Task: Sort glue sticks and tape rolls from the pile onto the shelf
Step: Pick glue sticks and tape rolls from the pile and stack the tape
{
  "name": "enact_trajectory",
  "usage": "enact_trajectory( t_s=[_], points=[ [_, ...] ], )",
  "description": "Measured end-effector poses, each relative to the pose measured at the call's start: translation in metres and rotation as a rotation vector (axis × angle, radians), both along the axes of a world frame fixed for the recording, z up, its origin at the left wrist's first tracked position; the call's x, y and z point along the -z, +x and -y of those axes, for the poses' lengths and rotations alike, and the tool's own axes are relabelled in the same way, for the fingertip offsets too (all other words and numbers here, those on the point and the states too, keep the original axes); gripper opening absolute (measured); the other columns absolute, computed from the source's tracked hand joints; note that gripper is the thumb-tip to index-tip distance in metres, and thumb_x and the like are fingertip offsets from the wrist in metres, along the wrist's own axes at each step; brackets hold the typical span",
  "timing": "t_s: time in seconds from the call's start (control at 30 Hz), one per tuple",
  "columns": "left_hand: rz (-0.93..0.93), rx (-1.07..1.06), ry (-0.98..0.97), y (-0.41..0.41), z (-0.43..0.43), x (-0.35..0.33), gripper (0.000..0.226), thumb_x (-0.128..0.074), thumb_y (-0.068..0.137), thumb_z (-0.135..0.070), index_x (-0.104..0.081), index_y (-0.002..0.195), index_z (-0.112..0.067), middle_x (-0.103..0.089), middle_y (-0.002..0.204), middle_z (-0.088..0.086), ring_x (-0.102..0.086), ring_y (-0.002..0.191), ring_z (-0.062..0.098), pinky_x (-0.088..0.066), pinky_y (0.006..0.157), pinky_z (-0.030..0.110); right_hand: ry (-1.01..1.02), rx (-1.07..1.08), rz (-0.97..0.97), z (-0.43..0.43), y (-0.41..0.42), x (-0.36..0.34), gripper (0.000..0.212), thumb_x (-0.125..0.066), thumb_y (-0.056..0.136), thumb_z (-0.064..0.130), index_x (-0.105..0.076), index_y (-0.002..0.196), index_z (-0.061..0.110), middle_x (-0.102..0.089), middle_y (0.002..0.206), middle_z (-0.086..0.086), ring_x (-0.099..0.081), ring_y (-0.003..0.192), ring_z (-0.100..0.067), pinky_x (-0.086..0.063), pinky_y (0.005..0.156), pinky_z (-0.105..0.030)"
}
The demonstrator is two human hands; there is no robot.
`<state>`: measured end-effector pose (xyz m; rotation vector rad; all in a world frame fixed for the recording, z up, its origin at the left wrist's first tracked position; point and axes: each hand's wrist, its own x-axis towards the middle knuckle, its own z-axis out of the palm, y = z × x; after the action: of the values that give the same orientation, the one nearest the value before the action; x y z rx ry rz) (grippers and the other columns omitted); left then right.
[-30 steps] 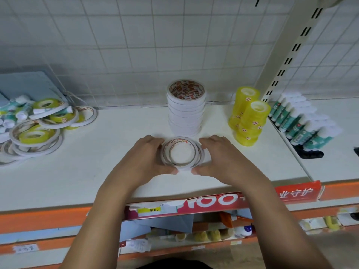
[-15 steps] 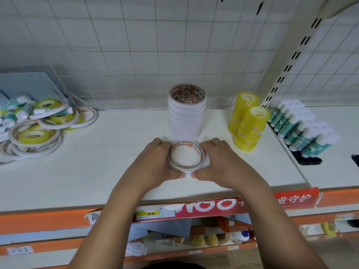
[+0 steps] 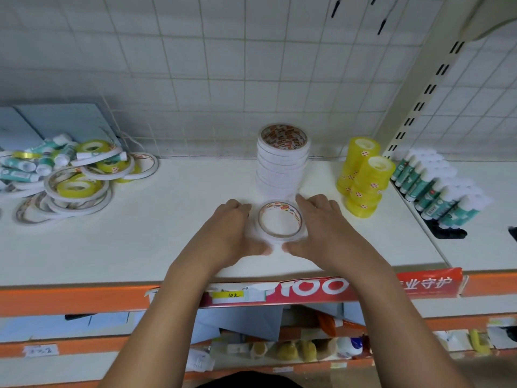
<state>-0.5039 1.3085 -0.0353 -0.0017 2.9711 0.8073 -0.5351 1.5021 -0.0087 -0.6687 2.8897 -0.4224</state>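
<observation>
L hand (image 3: 232, 233) + R hand (image 3: 326, 228) cupped round small stack of white tape rolls (image 3: 279, 222), one per side, fingers curled vs its rim, thumbs nearly meeting at front. Stack sits flat on shelf (image 3: 140, 247), just in front of tall white stack (image 3: 282, 166); touching or not, can't tell. Yellow tape stacks (image 3: 361, 177) to the R, glue stick row (image 3: 436, 186) beyond, lined up neatly. Mixed pile (image 3: 70, 175) far L, rolls + glue sticks jumbled, plenty unsorted. Step, prob.: squaring up white rolls as 2nd column by the tall one. Next calls for: letting go w/o nudging tall stack, then a reach L to pile for more.
</observation>
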Motion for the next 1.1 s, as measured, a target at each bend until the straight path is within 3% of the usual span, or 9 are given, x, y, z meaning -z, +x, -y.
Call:
enact_trajectory(
  t_s=[0.13,0.23,0.3,0.47,0.67,1.1],
  points=[
    [-0.137,-0.134,-0.061,0.027,0.036,-0.009,0.055,-0.065,0.084,-0.049,-0.053,0.132,-0.025,-0.057,0.119,-0.008,-0.058,0.104,0.015,-0.049,0.083,0.032,-0.165,-0.121,-0.065,0.043,0.01,-0.005,0.057,-0.063,0.089,0.039,-0.045,0.14,0.023,-0.047,0.124,0.001,-0.044,0.116,-0.019,-0.042,0.096,-0.034],
    [-0.211,-0.252,-0.145,0.053,0.068,-0.015,0.04,-0.059,0.088,-0.047,-0.058,0.124,-0.028,-0.059,0.114,-0.01,-0.059,0.102,0.014,-0.05,0.079,0.033,-0.269,-0.217,-0.055,0.09,0.018,-0.004,0.036,-0.06,0.092,0.036,-0.059,0.126,0.027,-0.057,0.107,0.008,-0.052,0.095,-0.007,-0.044,0.082,-0.028],
    [-0.228,-0.315,-0.181,0.071,0.091,-0.016,0.037,-0.058,0.089,-0.047,-0.06,0.121,-0.028,-0.059,0.114,-0.009,-0.059,0.103,0.015,-0.049,0.077,0.032,-0.324,-0.272,-0.066,0.122,0.026,-0.003,0.028,-0.061,0.091,0.035,-0.063,0.118,0.027,-0.058,0.099,0.011,-0.054,0.088,-0.006,-0.048,0.082,-0.031],
    [-0.227,-0.469,-0.216,0.116,0.153,-0.013,0.036,-0.057,0.09,-0.046,-0.061,0.12,-0.027,-0.058,0.116,-0.007,-0.057,0.107,0.016,-0.042,0.073,0.03,-0.385,-0.377,-0.046,0.197,0.046,-0.001,0.025,-0.063,0.089,0.036,-0.066,0.113,0.029,-0.061,0.098,0.012,-0.057,0.092,-0.006,-0.05,0.083,-0.032],
    [-0.229,-0.505,-0.24,0.144,0.221,-0.013,0.034,-0.056,0.09,-0.045,-0.063,0.118,-0.026,-0.059,0.117,-0.007,-0.057,0.106,0.017,-0.042,0.07,0.029,-0.397,-0.411,-0.023,0.269,0.06,-0.002,0.025,-0.062,0.089,0.037,-0.065,0.112,0.029,-0.062,0.102,0.012,-0.057,0.095,-0.005,-0.05,0.084,-0.03],
    [-0.277,-0.285,-0.171,0.119,0.324,-0.021,0.025,-0.057,0.089,-0.036,-0.066,0.106,-0.021,-0.06,0.108,-0.002,-0.058,0.101,0.022,-0.051,0.076,0.04,-0.372,-0.177,-0.143,0.355,0.055,-0.002,0.021,-0.065,0.089,0.022,-0.069,0.109,0.017,-0.065,0.108,-0.001,-0.061,0.096,-0.017,-0.047,0.083,-0.027]
  ],
)
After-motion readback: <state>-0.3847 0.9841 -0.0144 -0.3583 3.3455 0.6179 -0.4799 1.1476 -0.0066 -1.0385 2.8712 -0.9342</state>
